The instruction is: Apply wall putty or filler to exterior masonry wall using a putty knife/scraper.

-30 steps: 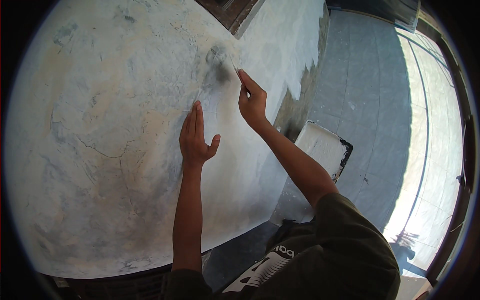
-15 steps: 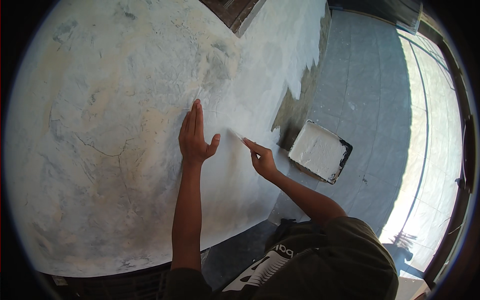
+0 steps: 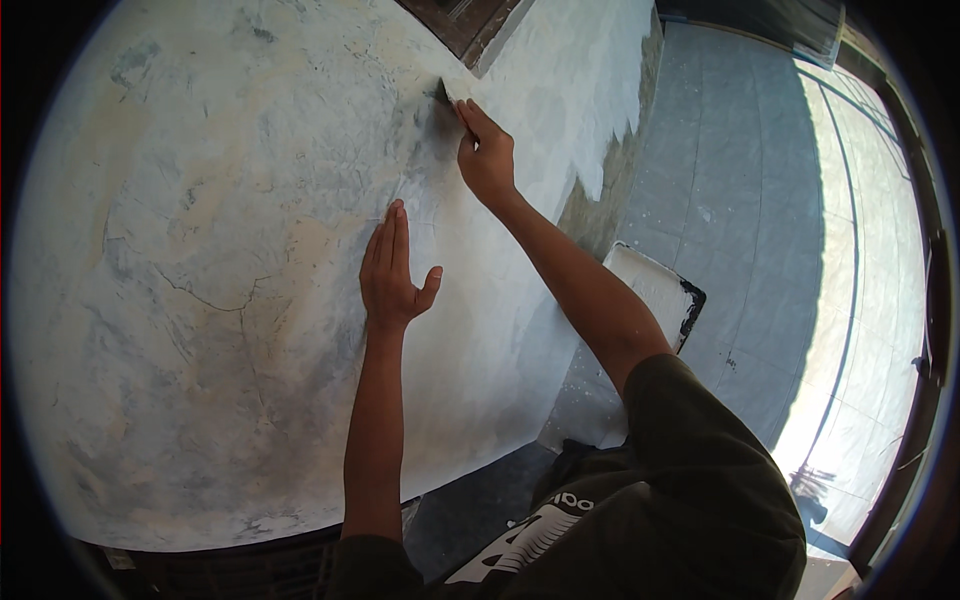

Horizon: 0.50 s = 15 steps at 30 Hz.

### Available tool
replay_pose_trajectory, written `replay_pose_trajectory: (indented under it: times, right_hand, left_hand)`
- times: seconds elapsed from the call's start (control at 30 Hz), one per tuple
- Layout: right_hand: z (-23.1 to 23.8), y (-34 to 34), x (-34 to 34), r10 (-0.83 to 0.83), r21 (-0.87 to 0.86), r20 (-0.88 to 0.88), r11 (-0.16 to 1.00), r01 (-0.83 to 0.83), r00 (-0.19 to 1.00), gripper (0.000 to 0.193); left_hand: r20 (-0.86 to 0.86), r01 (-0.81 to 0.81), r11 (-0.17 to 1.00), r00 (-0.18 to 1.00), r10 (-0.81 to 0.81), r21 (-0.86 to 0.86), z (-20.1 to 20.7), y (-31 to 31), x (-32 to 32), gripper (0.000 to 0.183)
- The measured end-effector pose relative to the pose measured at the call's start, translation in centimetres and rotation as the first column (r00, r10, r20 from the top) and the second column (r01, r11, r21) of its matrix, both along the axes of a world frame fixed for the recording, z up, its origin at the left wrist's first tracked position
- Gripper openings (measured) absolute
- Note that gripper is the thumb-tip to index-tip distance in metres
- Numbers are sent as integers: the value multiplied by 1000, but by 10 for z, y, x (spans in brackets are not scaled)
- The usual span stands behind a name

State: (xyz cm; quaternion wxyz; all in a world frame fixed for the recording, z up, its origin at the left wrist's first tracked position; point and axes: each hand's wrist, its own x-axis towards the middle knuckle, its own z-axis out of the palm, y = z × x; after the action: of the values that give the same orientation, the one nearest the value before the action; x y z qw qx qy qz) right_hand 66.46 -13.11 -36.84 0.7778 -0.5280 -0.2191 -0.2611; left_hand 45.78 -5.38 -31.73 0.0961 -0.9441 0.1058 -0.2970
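My left hand [image 3: 393, 268] lies flat on the plastered wall [image 3: 260, 330], its fingers stretched upward and the thumb apart. Farther up the wall, my right hand [image 3: 487, 152] is closed around a putty knife [image 3: 446, 92]. The dark blade meets the wall just below the corner of a brown wooden frame; the handle is mostly hidden by my fingers. Patchy white, grey and cream plaster covers the wall, with thin cracks to the left of my left hand. A tray of white paste [image 3: 655, 280] stands on the floor at the right, partly covered by my right forearm.
The brown wooden frame [image 3: 455, 25] juts in at the top. Along the wall's right edge runs a bare grey-brown strip [image 3: 600, 205]. Grey floor tiles [image 3: 745, 200] stretch to the right, spotted with white, and a sunlit band [image 3: 870, 300] lies beyond them.
My right hand has moved up the wall with the putty knife, from beside my left hand to near the wooden frame. My right forearm now covers part of the tray. The left hand has stayed put.
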Motion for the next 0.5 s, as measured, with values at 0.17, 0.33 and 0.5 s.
replay_pose_trajectory:
  times: [0.17, 0.33, 0.5]
  right_hand:
    - [17, 34, -49, 10, -77, 18, 997, -9, 1000, 61]
    - [-21, 13, -102, 141, -233, 215, 969, -89, 966, 58]
    - [-85, -57, -129, 619, -50, -345, 739, -672, 705, 53]
  left_hand:
    - [19, 40, 999, 999, -40, -20, 5, -1, 2, 79]
    - [32, 38, 999, 999, -38, -16, 5, 3, -5, 79]
    - [22, 28, 999, 999, -27, -38, 6, 1, -6, 79]
